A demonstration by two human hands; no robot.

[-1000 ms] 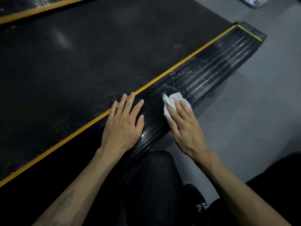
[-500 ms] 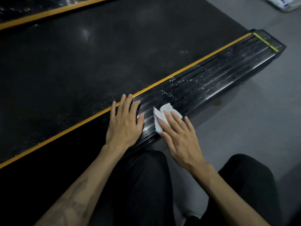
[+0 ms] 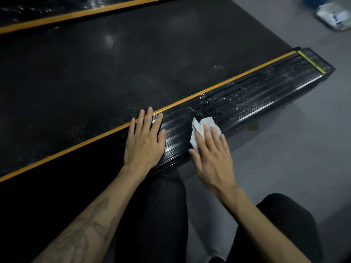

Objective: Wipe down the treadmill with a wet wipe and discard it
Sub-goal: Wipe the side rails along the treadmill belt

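- Right hand (image 3: 212,158): flat fingers press wipe (image 3: 201,128) onto rail (image 3: 256,103), frame centre, to scrub.
- Left hand (image 3: 145,143): flat, empty, bracing on rail.

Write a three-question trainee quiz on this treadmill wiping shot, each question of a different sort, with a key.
1. True or false: the left hand presses the crumpled white wet wipe.
2. Multiple choice: the right hand works the wipe on which part? A) the wide black running belt; B) the ribbed black side rail; C) the grey floor.
3. Fill in: the white packet lies on the ____ beyond the rail's far end.

Key: 1 false, the right hand's straight fingers press it, the left lies flat on the rail; 2 B; 3 floor.
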